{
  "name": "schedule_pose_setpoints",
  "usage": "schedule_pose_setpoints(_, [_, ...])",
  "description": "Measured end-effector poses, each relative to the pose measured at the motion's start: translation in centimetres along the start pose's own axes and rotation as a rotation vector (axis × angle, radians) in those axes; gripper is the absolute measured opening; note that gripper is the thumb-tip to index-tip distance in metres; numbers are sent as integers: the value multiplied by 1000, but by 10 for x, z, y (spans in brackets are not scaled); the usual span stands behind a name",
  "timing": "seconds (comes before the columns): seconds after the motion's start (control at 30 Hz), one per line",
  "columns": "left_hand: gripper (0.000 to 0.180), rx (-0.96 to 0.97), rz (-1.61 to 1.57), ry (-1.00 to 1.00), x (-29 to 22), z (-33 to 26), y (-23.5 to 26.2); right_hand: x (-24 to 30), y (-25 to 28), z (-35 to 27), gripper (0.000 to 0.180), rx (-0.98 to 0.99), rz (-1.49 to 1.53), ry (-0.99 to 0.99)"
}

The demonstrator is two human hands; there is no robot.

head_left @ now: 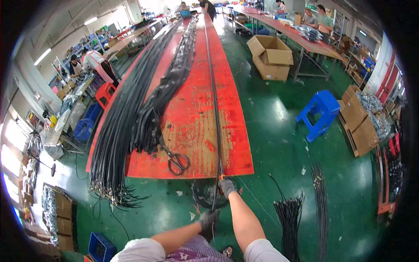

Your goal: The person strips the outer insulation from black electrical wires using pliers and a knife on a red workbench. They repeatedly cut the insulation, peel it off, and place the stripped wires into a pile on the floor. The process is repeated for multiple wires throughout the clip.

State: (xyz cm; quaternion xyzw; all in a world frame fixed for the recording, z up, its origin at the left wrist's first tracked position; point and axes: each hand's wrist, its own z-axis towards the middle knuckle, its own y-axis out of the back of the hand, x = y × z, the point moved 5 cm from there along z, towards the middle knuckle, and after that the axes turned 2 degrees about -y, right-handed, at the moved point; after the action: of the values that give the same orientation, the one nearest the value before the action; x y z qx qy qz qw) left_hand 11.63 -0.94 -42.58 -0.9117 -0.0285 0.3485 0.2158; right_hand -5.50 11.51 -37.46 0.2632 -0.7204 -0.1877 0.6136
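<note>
Green workshop floor (279,144) surrounds a long red counter (196,109) running away from the viewer. One black cable (214,96) lies lengthwise along it, pointing straight ahead. Right hand (227,187) grips its near end; left hand (208,219) closes on it lower. Scissors (175,160) lie nearby.

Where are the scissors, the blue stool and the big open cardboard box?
scissors (176,160): head view, on the crossing just above the handle rings.
blue stool (324,105): head view, on its flat seat top.
open cardboard box (271,70): head view, on its front side wall.
</note>
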Motion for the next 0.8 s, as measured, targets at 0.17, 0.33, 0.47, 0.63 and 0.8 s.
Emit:
schedule_pose_setpoints(0.17, [24, -125, 245, 116, -43, -30, -51, -15, -1, 4, 23, 127, -162, -77])
schedule_pose_setpoints(0.33, [17, 166, 495, 37, 109, -17, 28, 33, -9, 6, 18, 109, -345, 128])
schedule_pose_setpoints(0.47, [18, -20, -14, 412, 49, -68, -49, -8, -14, 9, 15, -165, -234, 157])
schedule_pose_setpoints(0.63, [19, 212, 351, -183, 51, -58, -26, -23, -21, 16, 14, -54, 158, -39])
schedule_pose_setpoints(0.8, [22, -66, 459, 45, 48, -49, -20, -18, -13, 8, 15, -86, 178, -14])
